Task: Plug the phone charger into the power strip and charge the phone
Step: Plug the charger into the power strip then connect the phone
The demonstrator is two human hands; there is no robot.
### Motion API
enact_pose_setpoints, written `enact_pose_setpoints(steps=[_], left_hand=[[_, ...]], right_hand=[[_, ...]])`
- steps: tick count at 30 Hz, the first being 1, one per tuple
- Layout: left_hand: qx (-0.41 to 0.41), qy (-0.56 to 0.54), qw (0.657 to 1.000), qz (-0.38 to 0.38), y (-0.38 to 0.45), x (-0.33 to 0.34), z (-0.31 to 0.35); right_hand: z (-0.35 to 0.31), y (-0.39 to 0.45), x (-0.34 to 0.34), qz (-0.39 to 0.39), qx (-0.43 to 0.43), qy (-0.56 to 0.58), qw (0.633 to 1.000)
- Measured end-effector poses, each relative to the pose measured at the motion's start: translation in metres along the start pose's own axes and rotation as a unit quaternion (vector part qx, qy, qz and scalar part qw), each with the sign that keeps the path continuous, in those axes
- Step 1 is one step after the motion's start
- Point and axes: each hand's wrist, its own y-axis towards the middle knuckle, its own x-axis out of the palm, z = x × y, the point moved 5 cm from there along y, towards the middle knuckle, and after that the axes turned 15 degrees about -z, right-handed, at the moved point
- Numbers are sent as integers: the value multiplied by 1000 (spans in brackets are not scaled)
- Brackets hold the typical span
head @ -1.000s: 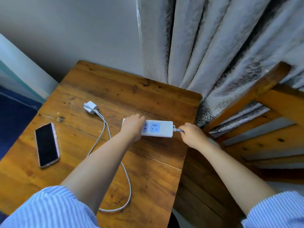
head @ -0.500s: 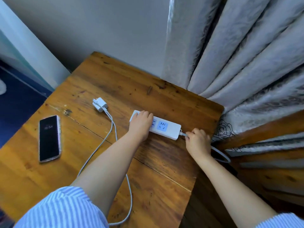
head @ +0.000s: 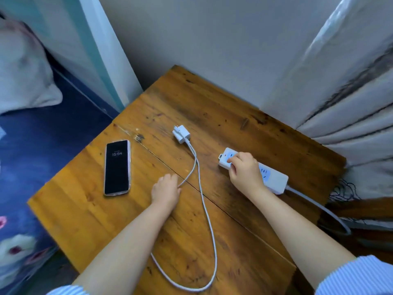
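While the right hand (head: 244,171) grips the strip (head: 274,177) at the table's (head: 244,256) right edge, the left hand (head: 167,189) rests loosely curled beside the cable (head: 209,222); charger (head: 181,134) unplugged, phone (head: 117,167) (screen lit) lying left.

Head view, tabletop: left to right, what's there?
Black-screened phone → left hand on the wooden table → white charger plug → right hand on the white power strip → strip's grey cord.
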Motion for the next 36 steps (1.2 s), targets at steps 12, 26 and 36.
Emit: enact_pose_setpoints(steps=[12, 26, 36], left_hand=[[44, -15, 999, -4, 9, -5, -70], [-63, -27, 997, -27, 13, -12, -111], [-11, -11, 995, -103, 9, -13, -90]], right_hand=[[-55, 99, 35, -114, -4, 21, 993], [-92, 145, 60, -149, -70, -191, 968], [-98, 127, 56, -174, -144, -294, 929]])
